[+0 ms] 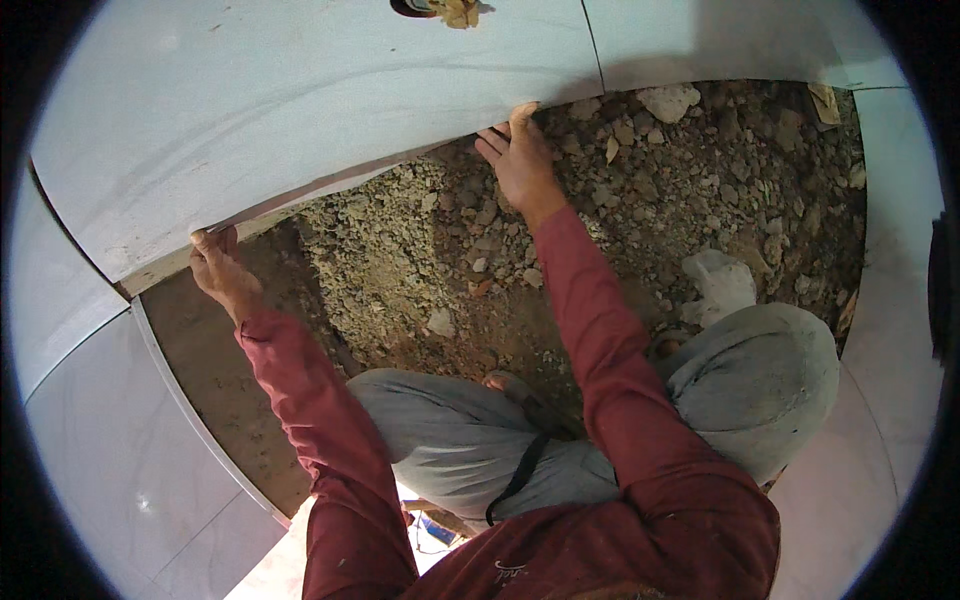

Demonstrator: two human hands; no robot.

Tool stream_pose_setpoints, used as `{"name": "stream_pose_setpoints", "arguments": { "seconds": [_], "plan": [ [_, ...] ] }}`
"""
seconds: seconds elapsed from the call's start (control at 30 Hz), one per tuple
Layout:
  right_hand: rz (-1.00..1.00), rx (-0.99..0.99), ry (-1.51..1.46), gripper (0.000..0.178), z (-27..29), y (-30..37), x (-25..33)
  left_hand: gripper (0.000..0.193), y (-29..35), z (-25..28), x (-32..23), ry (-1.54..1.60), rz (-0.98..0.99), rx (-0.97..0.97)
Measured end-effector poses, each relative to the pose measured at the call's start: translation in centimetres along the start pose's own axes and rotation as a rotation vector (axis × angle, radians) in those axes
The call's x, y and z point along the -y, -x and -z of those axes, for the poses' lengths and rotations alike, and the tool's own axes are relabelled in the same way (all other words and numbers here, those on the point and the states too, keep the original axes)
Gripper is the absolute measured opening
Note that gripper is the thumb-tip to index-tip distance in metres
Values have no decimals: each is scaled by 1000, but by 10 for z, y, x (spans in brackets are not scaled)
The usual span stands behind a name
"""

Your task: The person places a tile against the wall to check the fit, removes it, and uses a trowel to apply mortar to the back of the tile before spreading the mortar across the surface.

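Note:
A large pale floor tile [300,110] spans the far side, its near edge facing me. My left hand [225,272] grips that edge near the tile's left corner, thumb on top and fingers curled underneath. Farther right, my right hand [522,160] holds the same edge, thumb over the top and fingertips at its underside. Between the hands a narrow pinkish-brown strip [330,182] shows along the edge. Whether the tile is raised or resting I cannot tell.
Rubble and gravel [690,180] fill the untiled ground before me, with smooth brown bedding [215,370] at left. A whitish lump [720,285] lies by my knee. Laid tiles border the left [130,430] and right [900,260]. A round hole [412,8] shows at the top.

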State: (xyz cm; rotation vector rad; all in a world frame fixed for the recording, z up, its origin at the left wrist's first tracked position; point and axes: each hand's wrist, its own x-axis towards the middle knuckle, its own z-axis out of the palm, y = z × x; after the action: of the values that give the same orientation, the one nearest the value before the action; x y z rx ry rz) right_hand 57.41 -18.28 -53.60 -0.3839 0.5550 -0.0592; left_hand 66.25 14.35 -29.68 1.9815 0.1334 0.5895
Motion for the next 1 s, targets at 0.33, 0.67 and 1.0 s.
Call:
{"name": "stream_pose_setpoints", "arguments": {
  "seconds": [0.33, 0.67, 1.0],
  "plan": [
    [31, 18, -50, 119, 0, 0, 5, 57, -2, 4, 0, -19, -16, 31],
    [25, 31, -70, 115, 0, 1, 3, 57, 0, 5, 0, -36, 6, -1],
    [2, 18, -116, 116, 3, -2, 3, 58, 1, 1, 3, -9, -37, -37]
  ]
}}
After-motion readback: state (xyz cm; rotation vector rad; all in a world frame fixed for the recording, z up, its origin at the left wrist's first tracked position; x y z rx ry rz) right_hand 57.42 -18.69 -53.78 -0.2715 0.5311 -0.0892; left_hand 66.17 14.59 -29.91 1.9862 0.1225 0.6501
